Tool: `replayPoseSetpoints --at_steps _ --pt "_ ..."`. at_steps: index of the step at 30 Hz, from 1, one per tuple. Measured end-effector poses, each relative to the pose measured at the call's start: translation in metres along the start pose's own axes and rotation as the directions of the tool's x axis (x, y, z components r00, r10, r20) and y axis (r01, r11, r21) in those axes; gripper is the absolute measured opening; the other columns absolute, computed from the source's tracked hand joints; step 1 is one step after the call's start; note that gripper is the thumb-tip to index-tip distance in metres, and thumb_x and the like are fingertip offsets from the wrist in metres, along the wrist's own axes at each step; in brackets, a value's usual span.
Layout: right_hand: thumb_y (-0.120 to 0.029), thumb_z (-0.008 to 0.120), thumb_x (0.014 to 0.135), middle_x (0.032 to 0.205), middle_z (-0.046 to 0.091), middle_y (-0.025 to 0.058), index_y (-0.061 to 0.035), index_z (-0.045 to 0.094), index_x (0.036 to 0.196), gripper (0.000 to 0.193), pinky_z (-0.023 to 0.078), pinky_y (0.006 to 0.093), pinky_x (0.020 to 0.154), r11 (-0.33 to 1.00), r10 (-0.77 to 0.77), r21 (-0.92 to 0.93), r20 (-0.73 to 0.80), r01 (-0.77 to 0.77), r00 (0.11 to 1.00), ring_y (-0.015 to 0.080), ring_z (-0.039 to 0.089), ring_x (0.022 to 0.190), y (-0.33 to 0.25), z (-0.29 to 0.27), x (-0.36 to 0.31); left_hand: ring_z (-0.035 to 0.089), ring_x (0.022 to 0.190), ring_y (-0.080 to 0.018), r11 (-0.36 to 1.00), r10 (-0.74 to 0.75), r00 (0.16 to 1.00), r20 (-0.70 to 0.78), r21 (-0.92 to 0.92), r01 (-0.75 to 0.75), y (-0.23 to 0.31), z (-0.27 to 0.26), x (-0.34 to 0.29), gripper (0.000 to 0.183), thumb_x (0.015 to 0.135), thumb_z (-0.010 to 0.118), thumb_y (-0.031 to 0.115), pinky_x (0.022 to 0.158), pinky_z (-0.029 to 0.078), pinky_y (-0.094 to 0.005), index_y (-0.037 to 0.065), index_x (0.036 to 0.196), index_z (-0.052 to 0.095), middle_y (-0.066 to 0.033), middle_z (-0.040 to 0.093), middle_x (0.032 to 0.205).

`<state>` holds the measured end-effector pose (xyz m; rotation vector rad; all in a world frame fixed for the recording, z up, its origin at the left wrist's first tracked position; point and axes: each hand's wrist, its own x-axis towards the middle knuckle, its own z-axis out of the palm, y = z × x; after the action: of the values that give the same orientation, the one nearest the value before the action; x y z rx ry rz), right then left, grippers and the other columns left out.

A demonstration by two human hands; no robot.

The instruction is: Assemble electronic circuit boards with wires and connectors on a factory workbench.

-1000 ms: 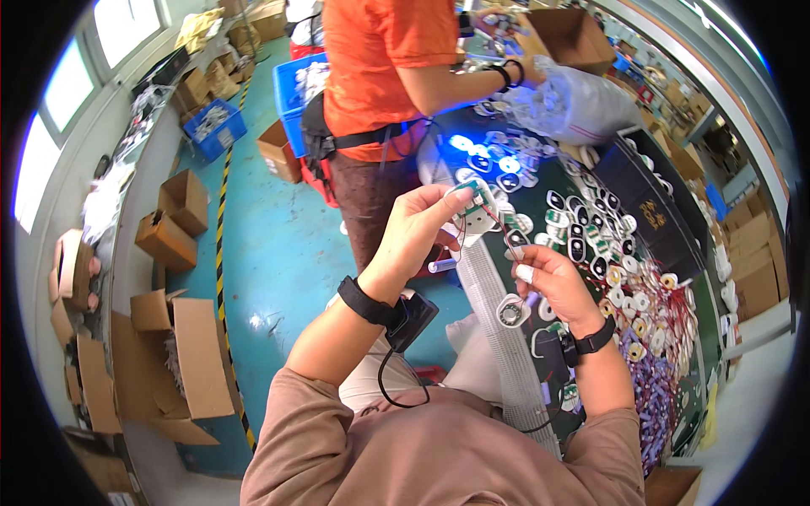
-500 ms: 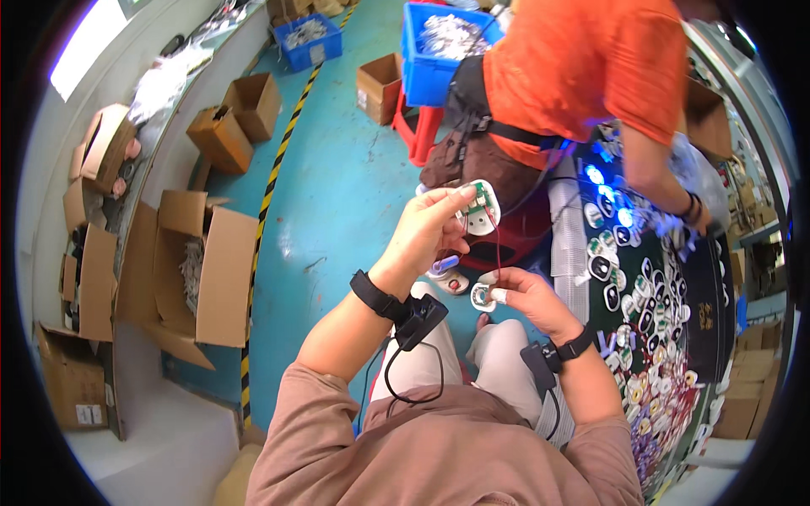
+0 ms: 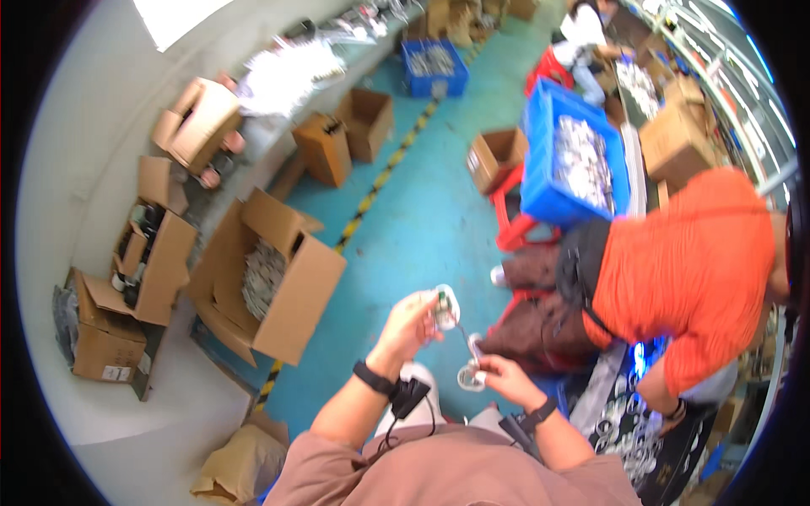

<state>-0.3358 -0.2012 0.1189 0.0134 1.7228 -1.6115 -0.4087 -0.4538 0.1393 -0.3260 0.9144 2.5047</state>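
My left hand (image 3: pixel 407 329) pinches a white rounded plastic shell with a green circuit board (image 3: pixel 447 307) in it, held above my lap. Lower and to the right, my right hand (image 3: pixel 510 381) has its fingers closed on a small round white plastic part (image 3: pixel 469 377). A thin dark wire (image 3: pixel 463 334) runs from the shell down toward that part. Motion blur hides the finer detail of both pieces. Black straps with small devices are on both my wrists.
On the right, a co-worker in an orange shirt (image 3: pixel 683 261) leans over a dark table (image 3: pixel 675 455) strewn with white parts. A blue crate (image 3: pixel 540 160) full of white pieces stands on a red stool (image 3: pixel 510 221). To my left is an open cardboard box (image 3: pixel 299 308).
My view has swung, so the co-worker and table now lie farther right and lower, and more of the far room shows. Both hands still hold the same wired parts.
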Motion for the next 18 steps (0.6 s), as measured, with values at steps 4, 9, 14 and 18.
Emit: replayPoseSetpoints --at_steps 4,9,14,18 --pt "-0.009 0.056 0.087 0.115 0.058 0.0067 0.0007 0.051 0.119 0.034 0.041 0.0292 0.093 0.983 0.183 -0.017 0.148 -0.183 0.972 0.0140 0.053 0.107 -0.096 0.020 0.049 0.066 0.082 -0.0253 0.998 0.047 0.993 -0.107 0.051 -0.042 0.083 0.008 -0.021 0.027 0.093 0.050 0.029 0.059 0.055 -0.0306 0.004 0.103 0.052 -0.0145 0.064 0.091" --pt "-0.012 0.059 0.086 0.110 0.058 0.0037 -0.0014 0.054 0.118 0.034 0.044 0.0254 0.082 1.000 0.002 -0.016 0.087 -0.001 0.996 0.0108 0.053 0.100 -0.167 -0.007 0.137 0.065 0.085 -0.0272 0.993 0.117 0.979 -0.166 -0.012 -0.121 0.169 0.008 0.005 0.029 0.094 0.048 0.030 0.061 0.056 -0.0312 0.003 0.104 0.053 -0.0149 0.064 0.092" --pt "-0.013 0.058 0.086 0.112 0.059 0.0062 -0.0019 0.054 0.118 0.034 0.044 0.0266 0.085 0.999 -0.036 -0.002 0.068 0.036 0.997 0.0129 0.055 0.103 -0.236 -0.078 0.239 0.064 0.082 -0.0247 0.961 0.182 0.939 -0.292 -0.149 -0.232 0.227 -0.032 0.083 0.032 0.094 0.046 0.034 0.055 0.051 -0.0287 0.004 0.102 0.055 -0.0127 0.063 0.091" --pt "-0.013 0.058 0.086 0.105 0.061 0.0052 -0.0031 0.056 0.114 0.030 0.046 0.0247 0.078 0.999 -0.048 0.017 -0.079 0.050 0.996 0.0122 0.058 0.096 -0.272 -0.157 0.328 0.047 0.056 -0.0136 0.937 0.114 0.926 -0.359 -0.272 -0.220 0.288 -0.052 0.161 0.030 0.096 0.043 0.034 0.039 0.031 -0.0205 0.008 0.096 0.057 -0.0053 0.054 0.074"
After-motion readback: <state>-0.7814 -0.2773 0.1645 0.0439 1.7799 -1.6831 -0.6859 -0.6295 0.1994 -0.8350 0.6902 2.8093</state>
